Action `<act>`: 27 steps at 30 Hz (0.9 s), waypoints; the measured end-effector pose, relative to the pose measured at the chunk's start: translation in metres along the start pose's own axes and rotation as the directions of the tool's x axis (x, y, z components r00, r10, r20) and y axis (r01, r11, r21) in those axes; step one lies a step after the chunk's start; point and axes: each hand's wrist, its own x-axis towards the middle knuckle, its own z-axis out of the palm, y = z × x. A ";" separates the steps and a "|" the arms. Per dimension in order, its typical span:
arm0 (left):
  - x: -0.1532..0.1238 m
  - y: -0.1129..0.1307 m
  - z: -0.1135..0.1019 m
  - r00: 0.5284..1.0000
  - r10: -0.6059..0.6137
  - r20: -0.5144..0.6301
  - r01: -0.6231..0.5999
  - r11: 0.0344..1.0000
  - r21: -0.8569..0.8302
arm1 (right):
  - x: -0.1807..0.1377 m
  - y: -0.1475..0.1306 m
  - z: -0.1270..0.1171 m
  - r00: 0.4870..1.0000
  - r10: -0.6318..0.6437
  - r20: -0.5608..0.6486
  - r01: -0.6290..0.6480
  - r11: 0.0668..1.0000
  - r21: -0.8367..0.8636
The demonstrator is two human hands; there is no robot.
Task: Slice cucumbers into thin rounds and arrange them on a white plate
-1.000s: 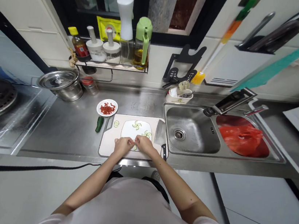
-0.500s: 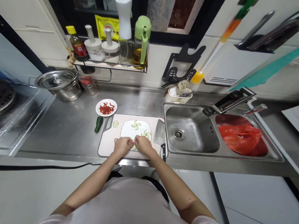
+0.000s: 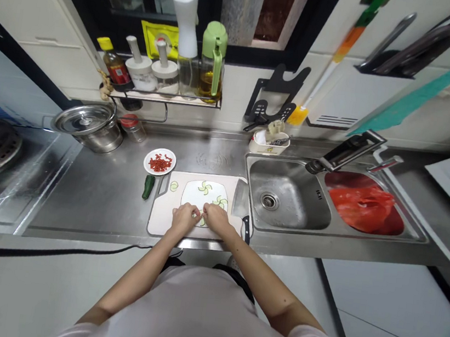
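Note:
My left hand [image 3: 183,217] and my right hand [image 3: 215,218] meet over the near edge of a white square plate [image 3: 197,192] on a pale cutting board [image 3: 160,218]. Both have their fingers curled together, pinching thin cucumber slices [image 3: 202,221] between them. Two pinwheel groups of cucumber slices [image 3: 205,187] lie on the plate. One loose slice [image 3: 173,186] sits on the board left of the plate. A cleaver [image 3: 241,199] lies on the board's right side.
A cucumber stub [image 3: 148,186] lies left of the board, with a small dish of red pieces [image 3: 160,162] behind it. A double sink [image 3: 287,199] is to the right, one basin holding a red bag [image 3: 363,207]. A lidded pot [image 3: 89,126] and condiment rack [image 3: 166,78] stand behind.
Both hands have stayed at the plate's near edge, with only slight finger shifts on the cucumber slices. The view moved a little.

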 end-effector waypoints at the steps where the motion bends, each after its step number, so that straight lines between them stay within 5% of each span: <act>1: 0.000 0.000 0.000 1.000 0.001 0.005 -0.001 1.000 0.000 | 0.000 0.000 0.001 1.000 -0.001 -0.011 0.001 1.000 -0.011; 27: 0.000 -0.002 -0.006 1.000 -0.013 0.013 0.014 0.999 -0.039 | -0.002 0.001 -0.002 1.000 -0.013 -0.009 0.013 1.000 0.004</act>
